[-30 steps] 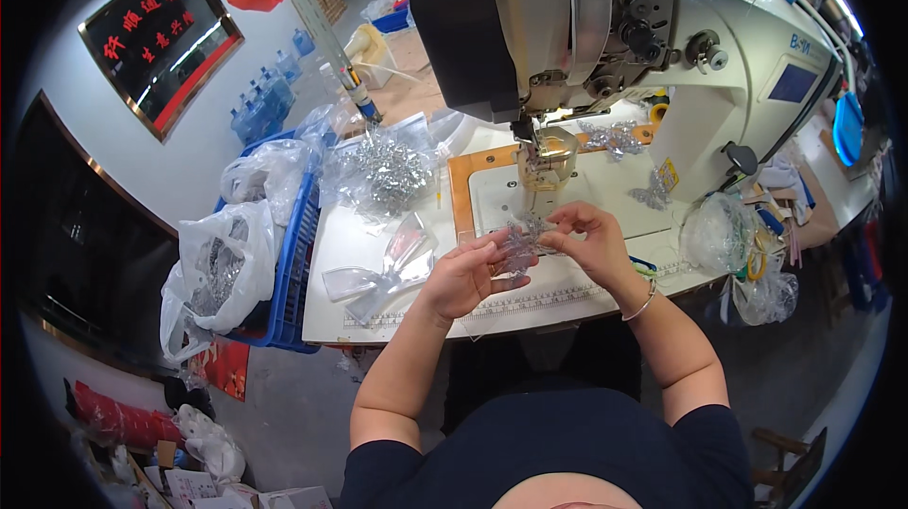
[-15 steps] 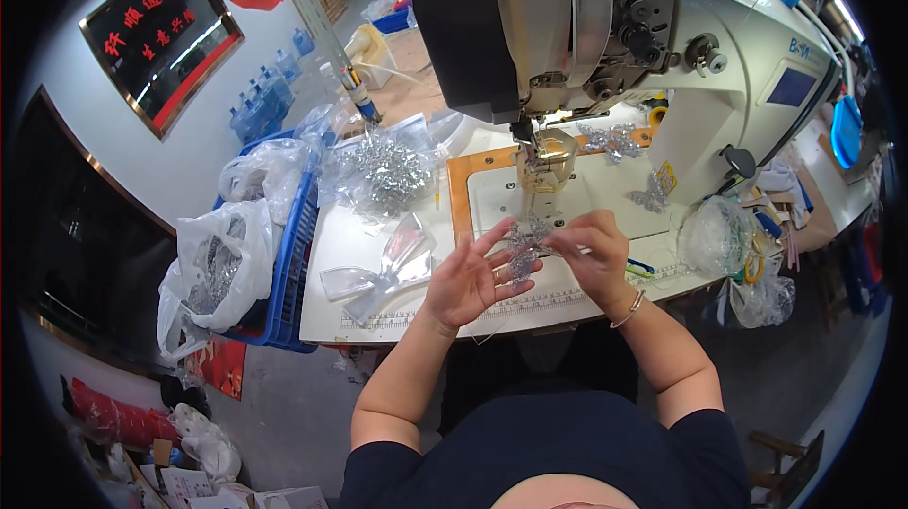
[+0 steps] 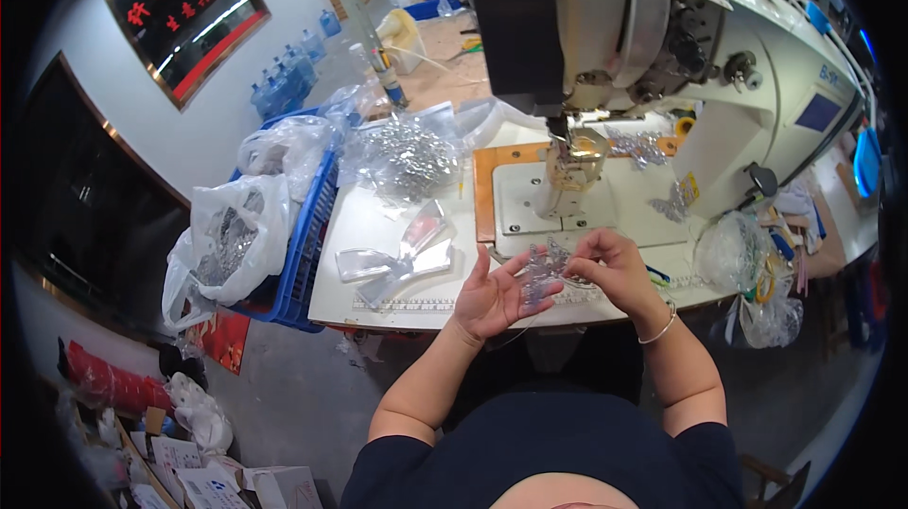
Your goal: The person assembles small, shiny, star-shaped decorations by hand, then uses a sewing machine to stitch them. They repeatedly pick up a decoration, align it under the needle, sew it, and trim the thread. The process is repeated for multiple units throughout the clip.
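Note:
A glittery silver butterfly-shaped piece (image 3: 541, 280) is held just in front of the sewing machine (image 3: 605, 26). My right hand (image 3: 619, 274) pinches its right side between thumb and fingertips. Under it lies my left hand (image 3: 487, 306), palm up and open, with fingers spread and the piece resting across them. Both hands are over the table's front edge, apart from the machine's needle area (image 3: 572, 154). Similar silver butterfly pieces (image 3: 639, 148) sit behind the needle, and another butterfly (image 3: 673, 203) lies right of the stitching plate (image 3: 530, 197).
Left on the white table are a clear-and-silver bow-shaped piece (image 3: 397, 258) and a bag of silver pieces (image 3: 411, 154). A blue crate (image 3: 317, 216) with plastic bags stands beside the table. Clear bags (image 3: 733, 249) and yellow-handled scissors (image 3: 764, 282) are at the right.
The view has shifted, so the table and machine appear farther right. Both hands have come slightly toward me with the butterfly piece, which still lies between them.

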Demonstrator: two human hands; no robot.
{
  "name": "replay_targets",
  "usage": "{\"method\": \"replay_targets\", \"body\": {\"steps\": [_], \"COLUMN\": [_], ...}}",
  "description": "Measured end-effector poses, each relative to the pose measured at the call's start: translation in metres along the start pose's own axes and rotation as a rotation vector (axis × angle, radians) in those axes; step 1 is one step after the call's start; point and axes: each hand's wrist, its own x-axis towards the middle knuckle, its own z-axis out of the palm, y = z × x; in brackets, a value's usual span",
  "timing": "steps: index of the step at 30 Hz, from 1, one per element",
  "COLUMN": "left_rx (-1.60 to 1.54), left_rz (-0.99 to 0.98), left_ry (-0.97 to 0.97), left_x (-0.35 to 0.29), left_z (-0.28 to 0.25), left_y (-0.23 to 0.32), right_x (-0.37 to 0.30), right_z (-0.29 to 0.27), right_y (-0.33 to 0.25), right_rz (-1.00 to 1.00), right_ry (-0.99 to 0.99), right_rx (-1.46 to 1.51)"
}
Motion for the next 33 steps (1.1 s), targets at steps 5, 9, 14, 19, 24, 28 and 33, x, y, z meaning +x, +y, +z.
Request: {"method": "replay_targets", "body": {"steps": [5, 9, 14, 19, 24, 28, 33], "left_rx": [0.052, 0.151, 0.266, 0.607, 0.686, 0.607, 0.628], "left_rz": [0.082, 0.124, 0.136, 0.187, 0.221, 0.184, 0.184], "left_ry": [0.174, 0.21, 0.414, 0.374, 0.465, 0.438, 0.416], "left_x": [-0.003, -0.004, 0.006, 0.005, 0.003, 0.001, 0.0], "left_z": [-0.004, -0.006, 0.008, 0.017, 0.027, 0.032, 0.034], "left_y": [-0.003, -0.002, -0.007, -0.02, -0.026, -0.028, -0.03], "right_x": [-0.01, -0.022, -0.032, -0.022, -0.021, -0.022, -0.02], "right_z": [0.001, 0.0, -0.001, 0.009, 0.01, 0.013, 0.011], "right_y": [-0.003, -0.012, -0.038, -0.02, -0.002, -0.001, -0.002], "right_rz": [-0.042, -0.098, -0.168, -0.243, -0.288, -0.233, -0.211], "right_ry": [-0.063, -0.125, -0.177, 0.151, 0.214, 0.227, 0.2], "right_rx": [0.007, 0.117, 0.147, -0.354, -0.398, -0.352, -0.363]}}
